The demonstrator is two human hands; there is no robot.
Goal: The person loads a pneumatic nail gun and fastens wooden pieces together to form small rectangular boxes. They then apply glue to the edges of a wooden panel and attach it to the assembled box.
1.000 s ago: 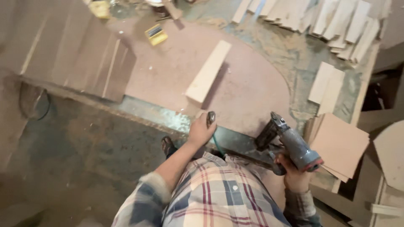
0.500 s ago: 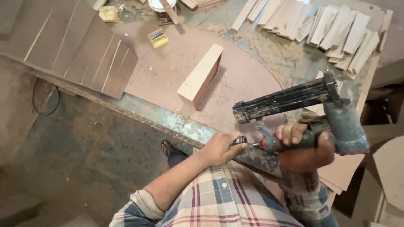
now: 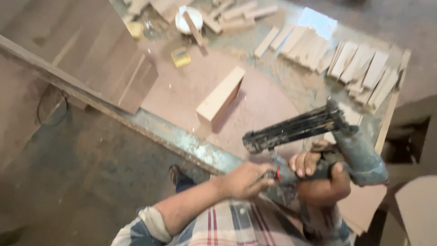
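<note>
The right hand (image 3: 321, 180) wraps its fingers shut round the grip of a worn blue-grey metal nail gun (image 3: 346, 146), held just above the bench edge. The gun's long black magazine runs from 3 toward 9 o'clock. The left hand (image 3: 246, 180) pinches the gun's butt end, where a red ring shows, reaching in from 9 o'clock. Further out at 11 o'clock a pale rectangular wooden block (image 3: 221, 96) lies on the dusty brown rounded board (image 3: 182, 91), with pale wooden slats (image 3: 359, 68) at 1 o'clock
</note>
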